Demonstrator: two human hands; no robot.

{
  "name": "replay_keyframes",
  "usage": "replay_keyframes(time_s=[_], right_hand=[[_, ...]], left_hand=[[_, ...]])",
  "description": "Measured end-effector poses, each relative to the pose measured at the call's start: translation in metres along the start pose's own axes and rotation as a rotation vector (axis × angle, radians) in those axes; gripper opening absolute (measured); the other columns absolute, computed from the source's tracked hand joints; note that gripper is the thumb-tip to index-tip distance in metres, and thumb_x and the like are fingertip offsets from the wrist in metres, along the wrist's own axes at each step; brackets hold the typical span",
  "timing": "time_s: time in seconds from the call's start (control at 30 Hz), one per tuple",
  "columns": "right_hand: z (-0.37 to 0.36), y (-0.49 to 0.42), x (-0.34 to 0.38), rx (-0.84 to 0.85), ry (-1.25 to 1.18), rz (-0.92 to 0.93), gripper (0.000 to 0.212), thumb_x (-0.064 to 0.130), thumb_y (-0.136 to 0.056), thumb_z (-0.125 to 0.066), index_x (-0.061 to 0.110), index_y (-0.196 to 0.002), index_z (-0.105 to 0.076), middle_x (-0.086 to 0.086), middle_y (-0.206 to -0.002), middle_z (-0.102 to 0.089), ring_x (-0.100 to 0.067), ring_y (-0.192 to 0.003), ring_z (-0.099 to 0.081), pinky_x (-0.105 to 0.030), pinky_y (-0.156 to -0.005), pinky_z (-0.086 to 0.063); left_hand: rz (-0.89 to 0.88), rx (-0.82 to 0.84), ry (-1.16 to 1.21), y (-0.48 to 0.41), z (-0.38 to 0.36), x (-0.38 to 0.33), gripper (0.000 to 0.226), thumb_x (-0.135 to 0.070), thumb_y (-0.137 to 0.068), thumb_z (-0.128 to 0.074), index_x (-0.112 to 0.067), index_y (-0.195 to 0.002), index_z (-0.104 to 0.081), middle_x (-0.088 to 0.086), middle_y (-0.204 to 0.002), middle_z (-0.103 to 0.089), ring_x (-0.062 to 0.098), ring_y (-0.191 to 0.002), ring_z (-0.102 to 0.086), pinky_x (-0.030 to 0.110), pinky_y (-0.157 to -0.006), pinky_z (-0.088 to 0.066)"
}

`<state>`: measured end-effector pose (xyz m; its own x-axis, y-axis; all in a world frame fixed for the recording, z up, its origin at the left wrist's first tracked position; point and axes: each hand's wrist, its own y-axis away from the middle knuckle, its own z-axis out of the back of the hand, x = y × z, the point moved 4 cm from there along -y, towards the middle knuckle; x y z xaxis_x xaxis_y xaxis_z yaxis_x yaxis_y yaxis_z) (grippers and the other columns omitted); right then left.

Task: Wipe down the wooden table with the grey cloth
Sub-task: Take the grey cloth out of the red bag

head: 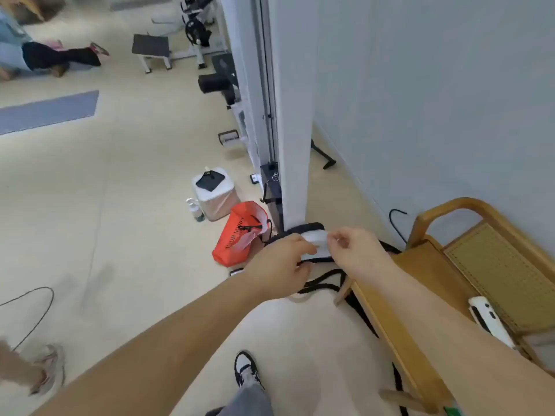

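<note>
Cloth (316,242), pale and folded, is held between 2 hands at the foot of a white pillar (295,115), just left of the wooden table (420,262). Fingers of the left hand (279,261) and right hand (354,250) pinch its opposite ends, hiding much of it; its lower edge blurs into a dark strap (322,279).

The bag (231,244) is orange, the mat (48,111) blue-grey, the floor (135,205) cream.
</note>
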<state>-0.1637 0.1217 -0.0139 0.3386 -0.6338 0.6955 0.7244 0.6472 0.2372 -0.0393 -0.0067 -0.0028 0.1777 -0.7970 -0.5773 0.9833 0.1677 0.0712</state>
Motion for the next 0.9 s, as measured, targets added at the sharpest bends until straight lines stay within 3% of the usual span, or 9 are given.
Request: replay_keyframes(time_s=[0.13, 0.2, 0.27, 0.37, 0.5, 0.57, 0.67, 0.77, 0.9], right_hand=[[-0.047, -0.071, 0.05, 0.071, 0.011, -0.028, 0.019, 0.028, -0.1, -0.054, 0.024, -0.101, -0.072, 0.005, -0.091, -0.072, -0.018, -0.088, -0.067, -0.035, -0.081, -0.055], [-0.069, -0.105, 0.075, 0.101, 0.019, -0.008, 0.02, 0.026, -0.099, -0.054, 0.027, -0.088, -0.07, 0.003, -0.086, -0.072, -0.02, -0.086, -0.066, -0.032, -0.075, -0.053], [-0.082, -0.141, 0.091, 0.114, 0.025, -0.007, 0.023, 0.027, -0.099, -0.052, 0.025, -0.082, -0.067, 0.004, -0.08, -0.07, -0.02, -0.081, -0.065, -0.036, -0.076, -0.055], [-0.09, -0.19, 0.113, 0.105, 0.013, -0.018, 0.023, 0.027, -0.101, -0.052, 0.021, -0.088, -0.07, 0.004, -0.081, -0.069, -0.021, -0.082, -0.064, -0.037, -0.079, -0.054], [-0.095, -0.249, 0.125, 0.095, -0.043, -0.06, 0.019, 0.028, -0.101, -0.053, 0.024, -0.093, -0.07, 0.006, -0.085, -0.071, -0.017, -0.086, -0.066, -0.035, -0.077, -0.054], [-0.1, -0.284, 0.124, 0.093, -0.066, -0.071, 0.019, 0.029, -0.1, -0.053, 0.026, -0.094, -0.071, 0.008, -0.085, -0.072, -0.014, -0.085, -0.067, -0.033, -0.076, -0.054], [-0.111, -0.336, 0.125, 0.126, -0.087, -0.077, 0.018, 0.03, -0.1, -0.052, 0.031, -0.091, -0.068, 0.009, -0.084, -0.071, -0.014, -0.083, -0.067, -0.03, -0.071, -0.051], [-0.132, -0.381, 0.128, 0.19, -0.119, -0.103, 0.021, 0.024, -0.099, -0.053, 0.03, -0.087, -0.068, 0.002, -0.084, -0.073, -0.018, -0.081, -0.067, -0.028, -0.07, -0.05], [-0.153, -0.432, 0.146, 0.223, -0.198, -0.203, 0.023, 0.021, -0.095, -0.052, 0.017, -0.083, -0.072, -0.01, -0.083, -0.076, -0.029, -0.079, -0.07, -0.036, -0.076, -0.057]], left_hand=[[0.136, 0.047, -0.025, -0.017, 0.035, 0.1, 0.029, -0.03, -0.094, -0.054, -0.02, -0.116, -0.07, -0.007, -0.106, -0.063, 0.018, -0.105, -0.062, 0.038, -0.099, -0.048], [0.149, 0.094, -0.055, -0.034, 0.05, 0.142, 0.032, -0.034, -0.09, -0.047, -0.019, -0.107, -0.07, -0.012, -0.094, -0.055, 0.019, -0.098, -0.058, 0.037, -0.091, -0.048], [0.137, 0.097, -0.081, -0.057, 0.067, 0.174, 0.026, -0.025, -0.092, -0.051, -0.014, -0.104, -0.072, -0.005, -0.091, -0.061, 0.02, -0.091, -0.057, 0.034, -0.08, -0.047], [0.108, 0.079, -0.047, -0.093, 0.092, 0.205, 0.015, -0.011, -0.092, -0.055, -0.007, -0.091, -0.07, 0.007, -0.083, -0.065, 0.024, -0.078, -0.057, 0.045, -0.071, -0.049], [0.118, 0.112, 0.038, -0.146, 0.111, 0.236, 0.02, -0.011, -0.088, -0.053, -0.022, -0.072, -0.05, -0.003, -0.066, -0.052, 0.022, -0.063, -0.05, 0.041, -0.061, -0.051], [0.149, 0.129, 0.084, -0.174, 0.116, 0.255, 0.014, -0.016, -0.086, -0.049, -0.024, -0.079, -0.057, -0.004, -0.072, -0.058, 0.019, -0.067, -0.052, 0.036, -0.062, -0.049], [0.197, 0.17, 0.078, -0.213, 0.119, 0.289, 0.027, -0.018, -0.091, -0.052, -0.018, -0.108, -0.072, -0.005, -0.094, -0.07, 0.013, -0.078, -0.059, 0.029, -0.071, -0.049], [0.29, 0.15, 0.122, -0.236, 0.134, 0.322, 0.03, -0.017, -0.089, -0.051, -0.018, -0.11, -0.072, 0.001, -0.104, -0.073, 0.019, -0.09, -0.066, 0.039, -0.081, -0.056], [0.311, 0.113, 0.129, -0.259, 0.174, 0.362, 0.033, -0.006, -0.092, -0.055, -0.013, -0.119, -0.072, 0.001, -0.118, -0.073, 0.018, -0.097, -0.066, 0.035, -0.087, -0.054]])
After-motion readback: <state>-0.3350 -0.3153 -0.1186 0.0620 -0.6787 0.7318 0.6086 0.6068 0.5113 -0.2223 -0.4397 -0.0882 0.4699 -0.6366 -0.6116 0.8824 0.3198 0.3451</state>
